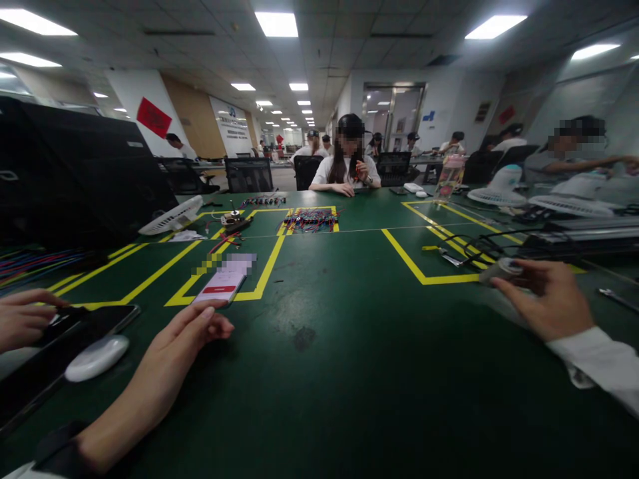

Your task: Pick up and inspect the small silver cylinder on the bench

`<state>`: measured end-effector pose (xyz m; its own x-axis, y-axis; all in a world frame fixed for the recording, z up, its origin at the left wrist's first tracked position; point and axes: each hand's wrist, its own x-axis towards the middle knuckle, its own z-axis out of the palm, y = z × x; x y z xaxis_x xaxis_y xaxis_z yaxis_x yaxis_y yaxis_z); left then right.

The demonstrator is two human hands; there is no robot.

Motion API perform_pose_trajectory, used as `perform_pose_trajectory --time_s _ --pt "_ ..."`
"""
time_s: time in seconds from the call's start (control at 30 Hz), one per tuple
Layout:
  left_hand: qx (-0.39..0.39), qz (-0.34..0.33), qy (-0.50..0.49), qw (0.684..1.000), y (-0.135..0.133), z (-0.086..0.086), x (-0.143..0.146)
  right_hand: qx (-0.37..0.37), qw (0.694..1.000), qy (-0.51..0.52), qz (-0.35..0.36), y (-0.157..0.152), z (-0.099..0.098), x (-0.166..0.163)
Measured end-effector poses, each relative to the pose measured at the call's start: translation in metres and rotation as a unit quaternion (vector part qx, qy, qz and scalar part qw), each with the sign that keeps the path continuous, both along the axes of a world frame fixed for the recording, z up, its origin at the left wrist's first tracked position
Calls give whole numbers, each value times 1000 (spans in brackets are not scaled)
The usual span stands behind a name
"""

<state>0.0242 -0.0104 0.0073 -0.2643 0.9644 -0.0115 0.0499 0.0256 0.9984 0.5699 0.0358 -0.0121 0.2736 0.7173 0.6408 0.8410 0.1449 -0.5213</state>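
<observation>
A wide dark green table (349,372), marked with yellow tape rectangles, fills the view from a head-worn camera.

The person's left hand (192,329) reaches in from seven o'clock, palm down, fingers stretched nearly straight and loosely together. Its fingertips touch the near edge of a white smartphone with a red button on its screen (219,287), which lies flat on the table at about ten o'clock from the view's centre, across a yellow tape line. The hand grips nothing.

The person's right hand (546,296), in a white sleeve, comes in from four o'clock. Its fingers curl loosely around a small grey cylindrical object (502,269), with the thumb on top; the object sits low on the table beside a yellow tape corner. What the object is cannot be told.

At nine o'clock, another person's hand (22,319) rests on a black tablet-like device (60,352), and a white oval mouse-shaped object (97,357) lies just beside it.

Farther off, toward twelve o'clock, a bundle of red and blue wires (310,220) lies inside a yellow rectangle. Behind it, a seated person in a white shirt and black cap (344,166) leans on the far table edge. A white desk fan (172,216) lies at eleven o'clock.
</observation>
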Motion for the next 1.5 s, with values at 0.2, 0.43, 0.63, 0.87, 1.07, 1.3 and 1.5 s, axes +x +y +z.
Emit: perform_pose_trajectory --time_s 0.2,0.43,0.63,0.87,1.07,1.3,1.5 --pt "-17 -23 21 999 -1 -4 -8 -13 945 27 326 -18 -2 -149" --pt "-6 -41 93 995 -2 -6 -14 -89 906 -19 413 -23 4 -204" --pt "34 -174 211 961 4 2 48 -126 894 22 429 -17 2 -209" --pt "161 -287 243 913 26 19 144 -186 871 98 444 -11 -4 -211" --pt "216 -226 225 923 42 29 143 -193 868 79 450 -11 0 -210" --pt "135 -246 396 874 42 -3 104 -203 875 57 435 -14 3 -203" --pt "113 -269 416 861 40 -12 98 -185 883 78 424 -17 4 -202"
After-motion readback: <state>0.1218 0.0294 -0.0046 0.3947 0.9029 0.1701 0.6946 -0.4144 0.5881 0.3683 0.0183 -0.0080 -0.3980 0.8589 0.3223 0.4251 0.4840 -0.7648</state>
